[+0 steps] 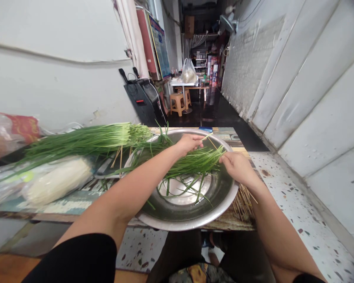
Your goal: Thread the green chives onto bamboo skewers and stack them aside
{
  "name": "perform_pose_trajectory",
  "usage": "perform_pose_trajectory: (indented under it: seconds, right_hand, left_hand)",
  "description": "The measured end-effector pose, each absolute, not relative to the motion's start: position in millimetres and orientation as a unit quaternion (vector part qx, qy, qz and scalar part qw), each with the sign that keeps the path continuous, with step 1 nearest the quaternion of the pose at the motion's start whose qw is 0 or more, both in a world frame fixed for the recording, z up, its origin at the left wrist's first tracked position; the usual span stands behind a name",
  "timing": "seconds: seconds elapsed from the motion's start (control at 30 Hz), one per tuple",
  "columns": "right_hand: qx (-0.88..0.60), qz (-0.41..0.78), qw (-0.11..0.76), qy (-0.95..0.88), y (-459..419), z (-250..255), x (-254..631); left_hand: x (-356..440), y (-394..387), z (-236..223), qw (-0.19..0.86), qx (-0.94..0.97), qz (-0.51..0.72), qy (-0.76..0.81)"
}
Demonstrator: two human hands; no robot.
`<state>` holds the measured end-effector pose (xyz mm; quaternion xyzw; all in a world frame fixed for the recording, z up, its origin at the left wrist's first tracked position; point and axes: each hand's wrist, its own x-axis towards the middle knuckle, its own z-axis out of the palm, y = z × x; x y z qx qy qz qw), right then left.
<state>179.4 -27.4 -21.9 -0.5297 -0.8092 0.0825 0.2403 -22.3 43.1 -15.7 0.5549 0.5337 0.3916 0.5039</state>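
A wide steel basin (224,198) sits at the near edge of a low table. Over it I hold a bundle of green chives (191,163) lying crosswise. My left hand (188,143) is closed on a thin wooden skewer (207,136) at the bundle's far side. My right hand (237,167) pinches the cut ends of the chives on the right. Loose chive leaves lie in the bottom of the basin.
A big pile of chives (82,141) and a plastic bag of white enoki mushrooms (57,181) lie on the table to the left. Bamboo skewers (243,200) lie right of the basin. A stool (177,103) and a table stand down the corridor.
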Motion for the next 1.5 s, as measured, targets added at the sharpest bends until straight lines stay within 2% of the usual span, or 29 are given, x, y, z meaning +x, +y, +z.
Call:
perform_pose_trajectory:
  seconds: [0.13,0.33,0.4,0.5,0.67,0.8,1.0,1.13,1.27,1.37,1.5]
  right_hand:
    - [-0.539,0.087,0.247,-0.801,-27,-22,179]
    - [-0.549,0.083,0.255,-0.792,-26,-21,178]
    - [-0.547,0.078,0.251,-0.795,-26,-21,178]
    - [-0.541,0.073,0.238,-0.803,-27,-21,178]
    - [-0.535,0.060,0.226,-0.812,-29,-21,178]
    - [-0.538,0.059,0.220,-0.812,-29,-20,178]
    - [-0.535,0.075,0.221,-0.812,-30,-19,178]
    - [-0.538,0.069,0.236,-0.807,-29,-22,178]
    - [-0.536,0.081,0.242,-0.805,-29,-21,178]
    - [-0.530,0.086,0.239,-0.809,-29,-19,177]
    - [-0.530,0.092,0.242,-0.808,-30,-17,177]
  left_hand:
    - [-20,38,-14,0.494,0.582,0.378,0.524]
    - [-21,32,4,0.481,0.730,0.228,0.430]
    - [-25,39,2,0.432,0.745,0.254,0.440]
    - [-32,56,-16,0.289,0.747,0.297,0.520]
    - [-31,64,-54,0.173,0.769,0.182,0.588]
    - [-21,52,-56,0.096,0.793,0.196,0.568]
    - [-13,51,-56,0.160,0.800,0.140,0.561]
    - [-19,59,-53,0.200,0.742,0.263,0.583]
    - [-23,56,-38,0.398,0.603,0.425,0.545]
    - [-22,50,-27,0.510,0.524,0.462,0.502]
    - [-18,45,-20,0.546,0.485,0.468,0.497]
